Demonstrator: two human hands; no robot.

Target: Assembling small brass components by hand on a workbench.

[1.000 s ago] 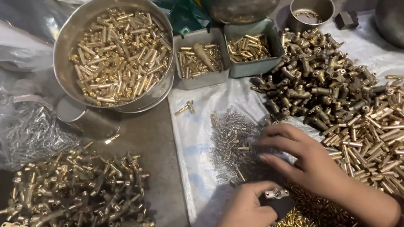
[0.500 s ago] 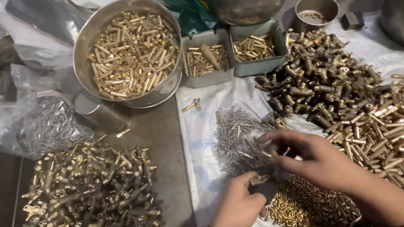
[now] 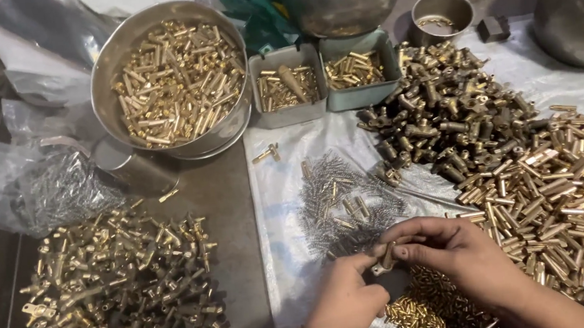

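Just below the spring pile (image 3: 342, 205), both hands (image 3: 417, 273) are pinching one brass fitting (image 3: 385, 260), risking fumbling it into loose parts.

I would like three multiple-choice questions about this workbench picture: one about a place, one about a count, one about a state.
1. Where does the large round steel bowl of brass tubes stand?
A. upper left of the white sheet
B. under the person's hands
C. at the far right edge

2. How many small grey rectangular trays stand side by side next to that bowl?
A. one
B. two
C. four

3. What is the state of the small brass part between the hands?
A. lying loose on the sheet
B. dropped in the bowl
C. pinched between the fingers of both hands

Answers:
1 A, the bowl sits up left, beyond the sheet's corner.
2 B, two trays touch, each with brass pieces.
3 C, the left hand and right hand meet on it, each with a fingertip grip.
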